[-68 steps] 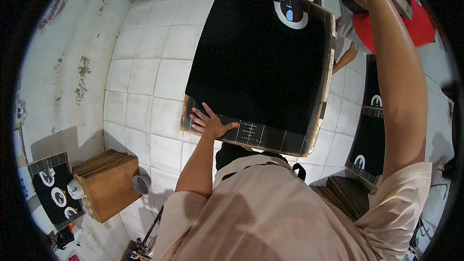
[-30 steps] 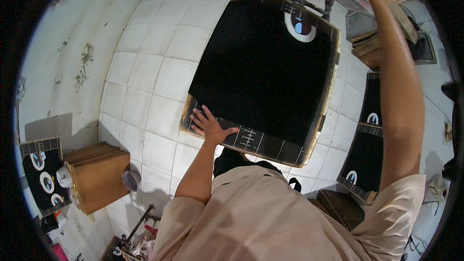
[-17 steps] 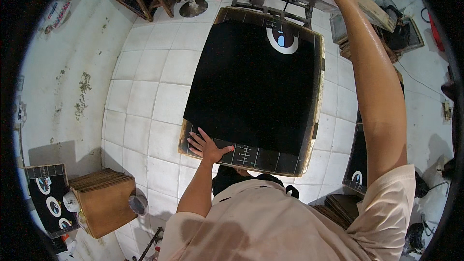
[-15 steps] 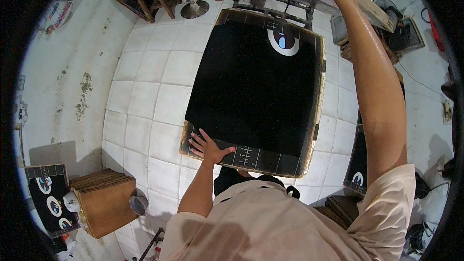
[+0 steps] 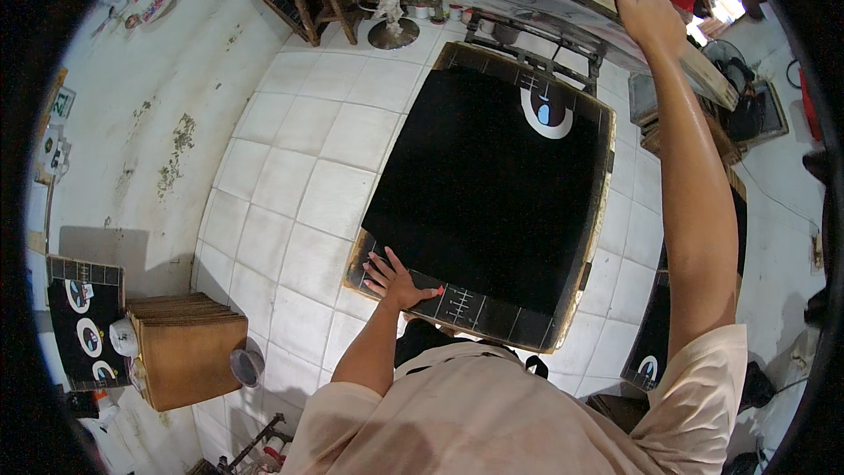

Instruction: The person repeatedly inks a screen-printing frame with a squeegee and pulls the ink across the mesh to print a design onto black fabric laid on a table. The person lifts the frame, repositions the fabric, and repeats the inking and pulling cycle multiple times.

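Observation:
In front of me lies a dark board (image 5: 519, 321) marked with white lines, with a black cloth piece (image 5: 483, 193) spread flat on it. A white, brown and blue eye print (image 5: 549, 127) shows at the cloth's far right corner. My left hand (image 5: 396, 283) rests flat on the board's near left corner, fingers spread, beside the cloth's edge. Stretched far forward and up, my right hand (image 5: 652, 22) is closed round the edge of a raised wooden frame (image 5: 708, 75) beyond the board. Much of that frame is cut off at the top of the view.
A metal hinge stand (image 5: 527, 57) joins the board's far side. Left stand a brown stack of boards (image 5: 189, 352) and a black printed panel (image 5: 88, 325). Another dark panel (image 5: 649, 334) is at right. A round metal base (image 5: 393, 33) and wooden stool (image 5: 330, 13) stand at the back.
My view has shifted, so the board sits lower and further right. More of the raised frame and my right hand on it shows now. My left hand stays on the same corner.

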`<state>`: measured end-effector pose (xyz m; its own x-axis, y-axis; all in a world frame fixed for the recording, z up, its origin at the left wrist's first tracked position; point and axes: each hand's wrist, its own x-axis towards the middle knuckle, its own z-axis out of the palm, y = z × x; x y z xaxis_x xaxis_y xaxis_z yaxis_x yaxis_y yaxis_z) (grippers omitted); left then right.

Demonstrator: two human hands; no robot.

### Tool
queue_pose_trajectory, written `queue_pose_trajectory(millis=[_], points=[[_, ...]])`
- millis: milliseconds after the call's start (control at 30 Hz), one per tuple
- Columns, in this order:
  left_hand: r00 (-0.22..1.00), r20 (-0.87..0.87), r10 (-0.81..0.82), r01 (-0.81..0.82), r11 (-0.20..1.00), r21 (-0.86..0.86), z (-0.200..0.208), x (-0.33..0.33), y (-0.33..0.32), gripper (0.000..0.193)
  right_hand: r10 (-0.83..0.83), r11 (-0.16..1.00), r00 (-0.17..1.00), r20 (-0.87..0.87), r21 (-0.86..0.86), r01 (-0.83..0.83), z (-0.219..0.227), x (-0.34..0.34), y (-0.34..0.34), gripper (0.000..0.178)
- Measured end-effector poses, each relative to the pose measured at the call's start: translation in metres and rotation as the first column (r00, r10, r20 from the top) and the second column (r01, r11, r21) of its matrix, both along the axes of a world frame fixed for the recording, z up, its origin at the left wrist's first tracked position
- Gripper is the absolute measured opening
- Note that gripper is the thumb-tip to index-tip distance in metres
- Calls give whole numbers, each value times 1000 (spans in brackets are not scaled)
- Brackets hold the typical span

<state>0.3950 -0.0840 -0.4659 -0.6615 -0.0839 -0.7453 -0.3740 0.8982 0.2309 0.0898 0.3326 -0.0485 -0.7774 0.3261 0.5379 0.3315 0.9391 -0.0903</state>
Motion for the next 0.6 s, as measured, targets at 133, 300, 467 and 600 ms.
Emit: queue_pose_trajectory(millis=[133, 300, 467, 600], points=[[1000, -7, 6, -6, 1000, 27, -2, 1, -2, 175, -27, 999, 999, -22, 18, 28, 3, 1, -5, 67], [1000, -2, 22, -22, 999, 30, 5, 1, 0, 172, -30, 999, 1000, -7, 13, 30, 7, -2, -6, 73], [1000, 5, 8, -8, 1000, 8, 6, 0, 2, 169, -33, 999, 999, 20, -2, 33, 7, -6, -2, 73], [1000, 7, -10, 10, 1000, 13, 2, 1, 0, 172, -50, 999, 998, 46, -6, 50, 11, -8, -2, 75]])
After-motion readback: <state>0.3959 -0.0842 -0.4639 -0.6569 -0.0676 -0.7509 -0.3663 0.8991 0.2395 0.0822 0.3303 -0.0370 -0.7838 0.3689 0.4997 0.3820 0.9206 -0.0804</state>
